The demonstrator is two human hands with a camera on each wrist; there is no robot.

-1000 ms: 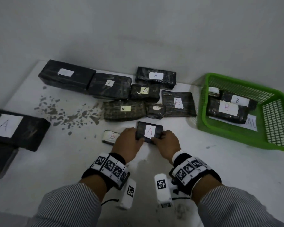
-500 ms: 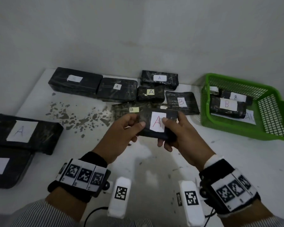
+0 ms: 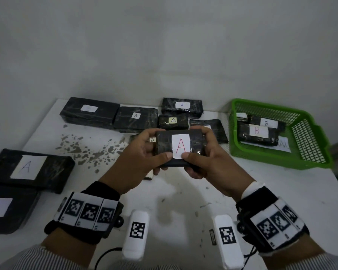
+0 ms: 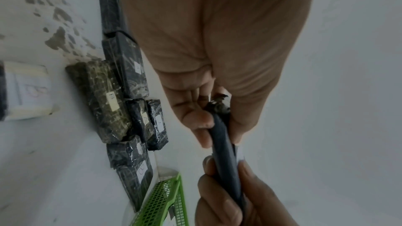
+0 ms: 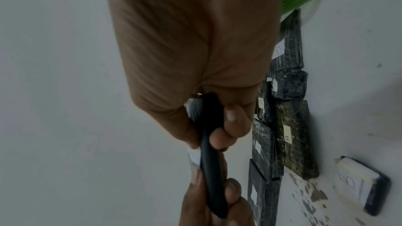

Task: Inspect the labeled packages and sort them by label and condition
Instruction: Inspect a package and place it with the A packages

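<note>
A small black package (image 3: 165, 147) with a white label and a red A is held up above the table, face toward the head camera. My left hand (image 3: 142, 158) grips its left end and my right hand (image 3: 207, 158) its right end, both thumbs on the front near the label. In the wrist views it shows edge-on as a thin dark slab (image 4: 226, 166) (image 5: 212, 161). Several black packages labeled A or B (image 3: 135, 118) lie at the back of the table.
A green basket (image 3: 308, 160) at the right holds two B packages (image 3: 257, 133). At the left edge lie a large A package (image 3: 29, 168) and a B package (image 3: 6, 209). A small B package (image 5: 361, 185) lies below my hands. Dark specks (image 3: 86, 149) mark the white table.
Both hands picked the small A package off the table and raised it toward the camera. The view shifted, so the B package at the left edge came into sight.
</note>
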